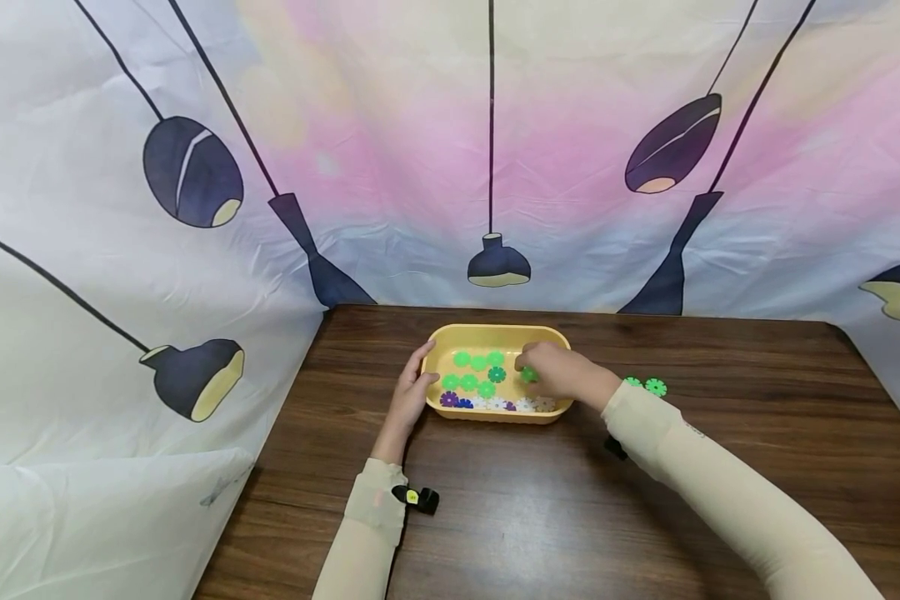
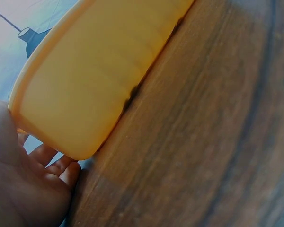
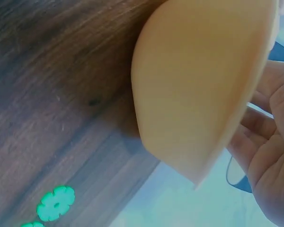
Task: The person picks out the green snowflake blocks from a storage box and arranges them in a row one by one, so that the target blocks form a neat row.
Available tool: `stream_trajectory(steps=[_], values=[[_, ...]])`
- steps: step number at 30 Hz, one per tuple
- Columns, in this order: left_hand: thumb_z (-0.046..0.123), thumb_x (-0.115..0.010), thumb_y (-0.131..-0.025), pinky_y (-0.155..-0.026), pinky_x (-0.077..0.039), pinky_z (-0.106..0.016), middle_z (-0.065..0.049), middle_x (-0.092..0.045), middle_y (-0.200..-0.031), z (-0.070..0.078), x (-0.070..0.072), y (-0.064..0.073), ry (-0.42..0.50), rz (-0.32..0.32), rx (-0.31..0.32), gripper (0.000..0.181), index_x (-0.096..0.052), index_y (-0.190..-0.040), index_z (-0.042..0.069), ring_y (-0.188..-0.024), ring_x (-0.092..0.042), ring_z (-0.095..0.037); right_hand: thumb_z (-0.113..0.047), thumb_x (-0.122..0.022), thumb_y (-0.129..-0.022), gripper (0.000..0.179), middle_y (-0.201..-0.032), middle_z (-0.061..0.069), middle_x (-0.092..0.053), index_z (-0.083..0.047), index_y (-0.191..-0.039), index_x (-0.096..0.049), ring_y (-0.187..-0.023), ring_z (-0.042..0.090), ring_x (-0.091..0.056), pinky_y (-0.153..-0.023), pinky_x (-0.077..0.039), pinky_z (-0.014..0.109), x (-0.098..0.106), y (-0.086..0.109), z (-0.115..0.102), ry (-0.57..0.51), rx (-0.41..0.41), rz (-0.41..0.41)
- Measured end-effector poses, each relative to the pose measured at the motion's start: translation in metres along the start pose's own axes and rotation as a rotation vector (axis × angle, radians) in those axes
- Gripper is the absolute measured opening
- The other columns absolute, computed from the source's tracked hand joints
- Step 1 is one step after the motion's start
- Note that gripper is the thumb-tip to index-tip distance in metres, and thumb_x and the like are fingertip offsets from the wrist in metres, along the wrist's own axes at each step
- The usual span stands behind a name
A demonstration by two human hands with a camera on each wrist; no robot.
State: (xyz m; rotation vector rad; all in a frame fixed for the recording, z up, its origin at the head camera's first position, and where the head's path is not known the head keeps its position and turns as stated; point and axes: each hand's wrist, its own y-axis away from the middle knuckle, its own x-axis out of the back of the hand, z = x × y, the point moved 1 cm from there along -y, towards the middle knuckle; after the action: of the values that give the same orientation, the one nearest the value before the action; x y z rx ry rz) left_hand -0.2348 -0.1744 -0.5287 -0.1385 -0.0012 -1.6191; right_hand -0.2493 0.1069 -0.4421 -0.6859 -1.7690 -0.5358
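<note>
A yellow plastic basin (image 1: 487,417) stands on the table, holding flower-shaped plastic discs: light green ones (image 1: 468,382), a darker green one (image 1: 497,375), and purple (image 1: 448,399), blue and white ones along the near side. My left hand (image 1: 411,393) holds the basin's left end, thumb at the rim and fingers along the outer wall. Over the right end, my right hand (image 1: 558,369) reaches inside with curled fingers at a green disc (image 1: 528,375). In the right wrist view, the basin wall (image 3: 194,90) hides the fingertips of that hand (image 3: 274,146).
Two green flower discs (image 1: 656,387) lie on the dark wooden table (image 1: 510,517) right of the basin, one partly behind the right forearm. A cloth backdrop (image 1: 412,167) with printed lamps hangs behind the table and along its left side.
</note>
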Motion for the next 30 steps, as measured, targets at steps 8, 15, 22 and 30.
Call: stream_trajectory(steps=[8,15,22,30], values=[[-0.005,-0.05,-0.098,-0.124,-0.024,-0.054,-0.017,-0.032,-0.17,0.002,-0.001,0.0,0.002,0.005,0.0,0.063,-0.043,-0.16,0.003,-0.159,-0.022,-0.033,-0.002,-0.081,-0.087,0.025,-0.105,0.014,-0.071,0.005,-0.11,-0.076,-0.096,0.028,-0.069,-0.085,-0.059,0.041,0.008,0.011,0.003,-0.035,0.005,0.056],[-0.007,-0.047,-0.098,-0.124,-0.024,-0.054,-0.021,-0.031,-0.169,0.023,-0.006,0.008,-0.02,0.002,0.014,0.062,-0.041,-0.159,-0.001,-0.159,-0.021,-0.036,0.002,-0.08,-0.086,0.027,-0.102,0.012,-0.069,0.006,-0.112,-0.075,-0.092,0.026,-0.067,-0.079,-0.058,0.041,0.018,0.024,0.011,-0.075,0.009,0.088],[-0.007,-0.046,-0.099,-0.124,-0.023,-0.055,-0.021,-0.029,-0.17,0.015,-0.005,0.004,-0.01,0.006,0.019,0.062,-0.04,-0.16,0.0,-0.159,-0.021,-0.037,0.003,-0.079,-0.086,0.028,-0.107,0.015,-0.07,0.006,-0.114,-0.075,-0.094,0.027,-0.068,-0.078,-0.058,0.043,0.025,0.037,0.021,-0.09,-0.009,0.129],[-0.003,-0.05,-0.099,-0.124,-0.025,-0.053,-0.017,-0.031,-0.17,-0.001,0.0,-0.002,-0.013,-0.007,0.016,0.063,-0.042,-0.16,0.005,-0.159,-0.023,-0.033,0.005,-0.076,-0.086,0.024,-0.102,0.012,-0.068,0.005,-0.109,-0.076,-0.087,0.022,-0.063,-0.073,-0.053,0.038,0.029,0.053,0.033,-0.108,-0.04,0.145]])
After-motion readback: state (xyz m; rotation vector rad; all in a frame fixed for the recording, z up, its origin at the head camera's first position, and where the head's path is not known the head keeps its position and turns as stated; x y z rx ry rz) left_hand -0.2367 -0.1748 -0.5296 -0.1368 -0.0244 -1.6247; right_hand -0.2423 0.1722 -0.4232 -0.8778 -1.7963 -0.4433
